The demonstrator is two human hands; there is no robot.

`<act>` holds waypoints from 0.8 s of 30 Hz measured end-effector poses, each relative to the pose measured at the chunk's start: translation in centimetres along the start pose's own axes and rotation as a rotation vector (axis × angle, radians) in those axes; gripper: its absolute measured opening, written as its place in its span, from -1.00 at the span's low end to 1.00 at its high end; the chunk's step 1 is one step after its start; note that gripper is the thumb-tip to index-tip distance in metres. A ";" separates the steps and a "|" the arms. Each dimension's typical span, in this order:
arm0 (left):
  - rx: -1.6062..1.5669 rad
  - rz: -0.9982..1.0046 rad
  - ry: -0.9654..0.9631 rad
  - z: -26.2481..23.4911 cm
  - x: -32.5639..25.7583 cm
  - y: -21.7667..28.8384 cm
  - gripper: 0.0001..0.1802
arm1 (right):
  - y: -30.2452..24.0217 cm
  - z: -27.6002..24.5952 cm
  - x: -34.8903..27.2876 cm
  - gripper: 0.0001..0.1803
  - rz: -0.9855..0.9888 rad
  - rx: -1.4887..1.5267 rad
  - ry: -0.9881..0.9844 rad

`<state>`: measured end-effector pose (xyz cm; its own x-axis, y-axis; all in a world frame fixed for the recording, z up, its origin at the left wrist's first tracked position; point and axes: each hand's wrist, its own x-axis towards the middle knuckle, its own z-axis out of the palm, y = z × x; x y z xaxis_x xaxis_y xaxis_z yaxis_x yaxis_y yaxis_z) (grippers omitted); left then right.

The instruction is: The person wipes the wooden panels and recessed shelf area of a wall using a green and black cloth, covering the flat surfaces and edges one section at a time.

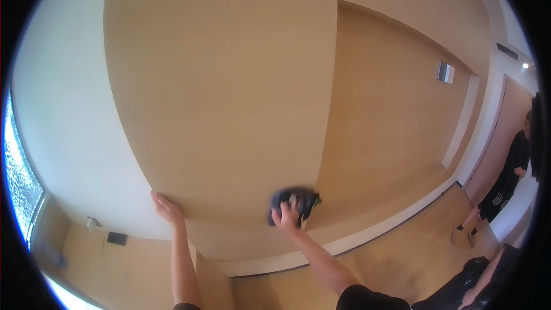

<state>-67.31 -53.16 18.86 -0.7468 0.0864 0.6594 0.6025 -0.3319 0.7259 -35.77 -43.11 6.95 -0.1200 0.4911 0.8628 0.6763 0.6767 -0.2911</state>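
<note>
A large tan wood-look panel [224, 92] rises in front of me and fills the middle of the view. Against its lower part, close to the corner of a recess, my right hand [288, 216] presses a crumpled dark grey cloth [278, 200]. The fingers spread over the cloth, and a bit of green shows at its right side. My left hand [168, 209] rests at the panel's left edge, where it meets a white surface. Its fingers look stretched out along that edge, with nothing visible in them.
Right of the panel is a tan recess [390, 92] with a small rectangular plate [446, 72]. A person in black [508, 172] stands at far right; another person's dark clothing [459, 287] shows lower right. A bright textured window [20, 178] is at left, above a black box [117, 238].
</note>
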 end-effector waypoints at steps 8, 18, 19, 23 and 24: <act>0.044 0.004 -0.071 -1.0 0.3 -3.0 -0.45 | -11.0 -18.7 40.0 -0.37 -0.385 -0.322 0.702; 0.277 0.930 -0.235 4.2 2.0 7.5 -0.30 | -10.1 -11.5 29.1 -0.35 -0.178 -0.313 0.562; 0.315 0.959 -0.238 5.0 2.1 8.2 -0.31 | -9.4 -9.3 25.1 -0.33 -0.158 -0.252 0.611; 0.414 1.070 -0.273 5.8 1.9 9.7 -0.36 | -5.3 -1.5 7.2 -0.25 0.241 -0.147 0.458; 0.377 1.078 -0.235 5.9 1.6 9.8 -0.37 | -4.1 0.5 2.8 -0.23 0.397 -0.076 0.459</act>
<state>-60.91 -50.73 28.18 0.2496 0.1144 0.9616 0.9683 -0.0426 -0.2463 -39.23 -44.23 10.39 0.4658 0.3992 0.7897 0.6574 0.4412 -0.6109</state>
